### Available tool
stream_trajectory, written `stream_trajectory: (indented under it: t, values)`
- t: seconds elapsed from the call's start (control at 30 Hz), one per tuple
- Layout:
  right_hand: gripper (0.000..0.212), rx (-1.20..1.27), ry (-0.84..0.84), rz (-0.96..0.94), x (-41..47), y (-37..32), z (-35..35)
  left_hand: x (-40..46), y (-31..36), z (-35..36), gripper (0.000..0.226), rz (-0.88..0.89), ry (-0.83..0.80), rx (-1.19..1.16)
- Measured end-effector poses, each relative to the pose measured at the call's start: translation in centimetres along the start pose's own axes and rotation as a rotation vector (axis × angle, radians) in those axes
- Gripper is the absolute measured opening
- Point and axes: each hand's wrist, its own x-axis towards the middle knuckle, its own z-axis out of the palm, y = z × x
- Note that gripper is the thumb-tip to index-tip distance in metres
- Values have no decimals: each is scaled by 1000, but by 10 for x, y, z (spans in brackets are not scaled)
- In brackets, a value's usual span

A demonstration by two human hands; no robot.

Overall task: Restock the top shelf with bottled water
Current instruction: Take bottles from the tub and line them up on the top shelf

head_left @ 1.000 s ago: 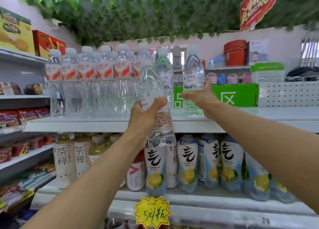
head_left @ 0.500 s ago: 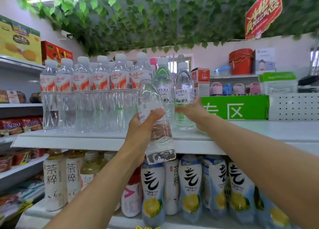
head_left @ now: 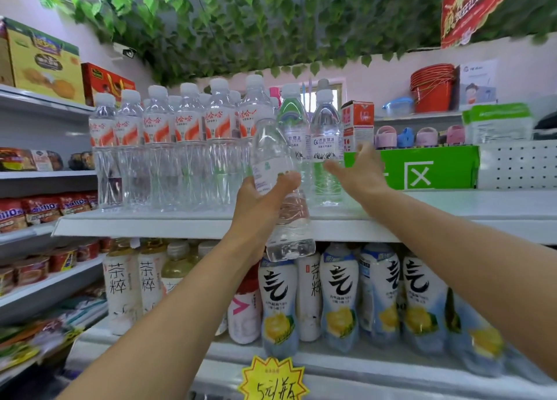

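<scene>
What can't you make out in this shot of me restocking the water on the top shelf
Head view only:
- Held bottle: its cap is lost in blur against the bottles behind; the left hand covers part of its label.
- Right hand: motion-blurred, so whether it touches the blue-label bottle is unclear.
- Back rows on the top shelf: hidden by the front bottles.
- Label print: too small to read.

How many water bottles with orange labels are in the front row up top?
6 orange-label bottles stand side by side on the top shelf, left of the held bottle; more caps peek behind.
</scene>
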Motion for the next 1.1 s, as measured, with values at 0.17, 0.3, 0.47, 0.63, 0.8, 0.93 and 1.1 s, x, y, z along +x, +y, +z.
stream_trajectory:
  t: [0.17,0.3,0.47,0.63,0.8,0.93,1.1]
  values:
    - [46,362,-474,-77,-45,-46,-24,-20,5,14,36,58,-103,53]
    - [49,415,-489,-180,-58,-73,-40,-30,14,28,51,155,-90,254]
    - [34,524,-509,-144,-54,-93,-52,-27,16,30,48,104,-173,106]
    - [35,647,-760,51,-48,-83,-67,-25,6,17,78,-169,-669,-340]
    - [26,600,-557,-16,-49,-90,-66,-21,9,18,71,-139,-690,-326]
    - [28,446,-215,-34,-37,-101,-60,-24,7,27,71,51,-470,139]
    - [54,405,-68,0,-39,-97,-58,-30,4,32,64,65,-423,157]
